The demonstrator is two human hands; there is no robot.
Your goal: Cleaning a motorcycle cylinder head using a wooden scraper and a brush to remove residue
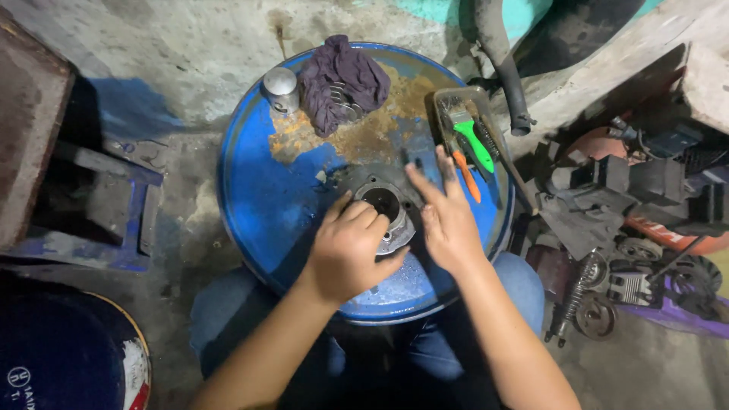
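1. A grey metal engine cylinder (385, 206) with a round bore stands near the middle of a blue drum top (258, 197), on a dark, greasy patch.
2. The left hand (347, 247) rests on the near left side of the cylinder, fingers curled over its rim and gripping it, thumb stretched toward the right.
3. The right hand (446, 220) lies just right of the cylinder with its fingers spread flat and loose, holding nothing; whether the palm touches the part cannot be told.
4. Just beyond the right fingertips a clear plastic tray (448, 99) sits on the drum's right edge, holding a green-handled brush (472, 144) and an orange-handled tool (466, 175).
5. At the far side of the drum top, on a rusty area, lies a crumpled purple-grey rag (339, 80), and just left of it stands a shiny metal piston (281, 89).
6. A black hose (501, 61) hangs down beyond the tray.
7. To the right, on the floor, lies a heap of dark engine parts (615, 212), with a coil spring (575, 292) near the knee.
8. At lower left shows the rim of another dark blue drum (68, 349).
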